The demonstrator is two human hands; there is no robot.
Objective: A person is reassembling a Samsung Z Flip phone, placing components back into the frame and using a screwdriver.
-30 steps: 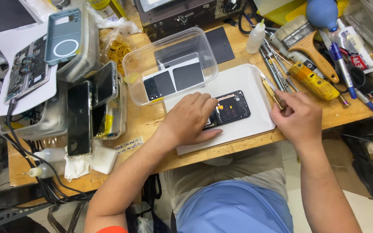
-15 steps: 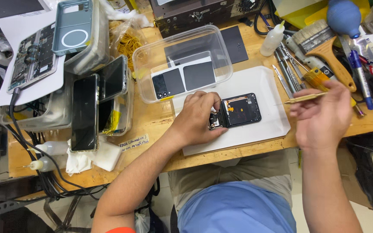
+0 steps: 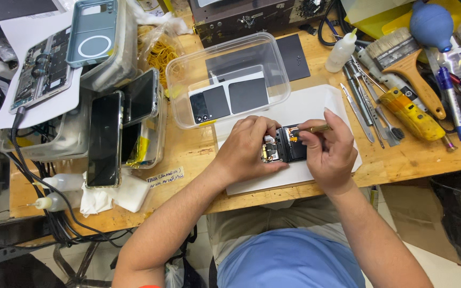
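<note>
A small opened black phone body (image 3: 286, 145) lies on a white mat (image 3: 316, 106) on the wooden bench. My left hand (image 3: 249, 149) pins its left end with fingers curled over the top edge. My right hand (image 3: 329, 152) pinches brass-coloured tweezers (image 3: 316, 128), whose tip rests over the top of the phone's exposed insides. Both hands touch the phone body.
A clear plastic tub (image 3: 228, 74) with phone panels sits behind the mat. Trays with several phones (image 3: 104, 140) stand at left. Tweezers, a yellow screwdriver (image 3: 411, 113), a brush (image 3: 406, 61), a squeeze bottle (image 3: 341, 52) and a blue blower (image 3: 431, 24) crowd the right side.
My right hand, which was off to the right with the tweezers, has come back left onto the phone body. My left hand stays on the phone.
</note>
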